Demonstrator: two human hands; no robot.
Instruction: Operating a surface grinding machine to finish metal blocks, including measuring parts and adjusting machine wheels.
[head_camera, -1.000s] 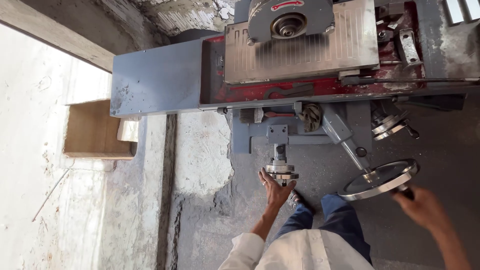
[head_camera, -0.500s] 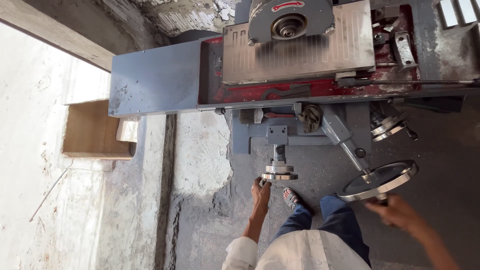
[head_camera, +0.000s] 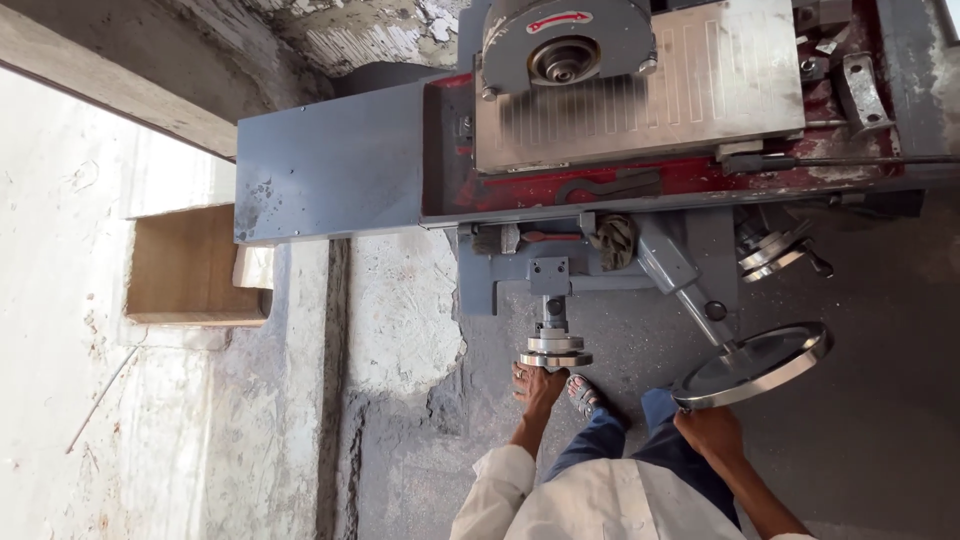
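The small handwheel (head_camera: 555, 357) is gripped from below by the left hand (head_camera: 538, 385), fingers curled on its rim; it sits on a short shaft under the front of the machine, near the middle of the view. The large handwheel (head_camera: 755, 363), at about three o'clock from the small one, is held at its lower edge by the right hand (head_camera: 708, 432), closed over the rim; the two hands are kept well apart, one on each wheel. At twelve o'clock from the wheels the ribbed steel table (head_camera: 650, 90) is seen, and no workpiece can be made out on it; the round wheel guard (head_camera: 565, 45) is set over its left end. By this the work is judged to be at the setting stage, with cutting not yet shown. At nine o'clock a wooden box (head_camera: 190, 265) is set against the wall.
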